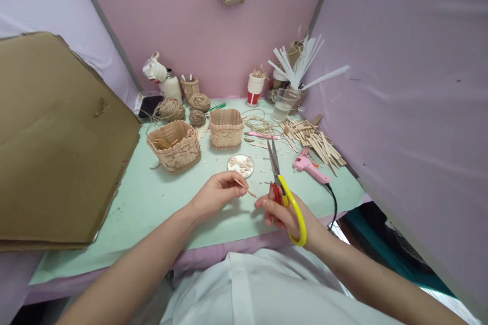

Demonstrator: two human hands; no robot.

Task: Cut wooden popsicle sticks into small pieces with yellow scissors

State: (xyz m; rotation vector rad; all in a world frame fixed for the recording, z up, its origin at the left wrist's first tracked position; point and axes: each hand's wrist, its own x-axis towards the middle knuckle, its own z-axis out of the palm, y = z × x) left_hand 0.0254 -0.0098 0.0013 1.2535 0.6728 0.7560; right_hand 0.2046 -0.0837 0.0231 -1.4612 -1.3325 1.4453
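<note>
My left hand (223, 188) pinches a thin, splintered wooden stick (246, 187) between thumb and fingers, its free end pointing toward my right hand (282, 213). That right hand is closed around yellow-handled scissors (292, 208), blades pointing up and away from me and slightly apart. A red part (275, 194) shows by the fingers; whether it belongs to the scissors I cannot tell. The fingertips of my right hand are close to the stick's end. Just beyond my left hand lies a small round dish (249, 167) with wood chips on it.
Two wooden baskets (179, 155) (225, 137) stand behind my left hand. Craft sticks (320, 144) lie heaped at right, near a pink glue gun (310, 169) with a black cord. Twine balls (170, 109), a paper cup (255, 89) and a plastic cup (284, 106) line the back. Cardboard (57, 147) stands left.
</note>
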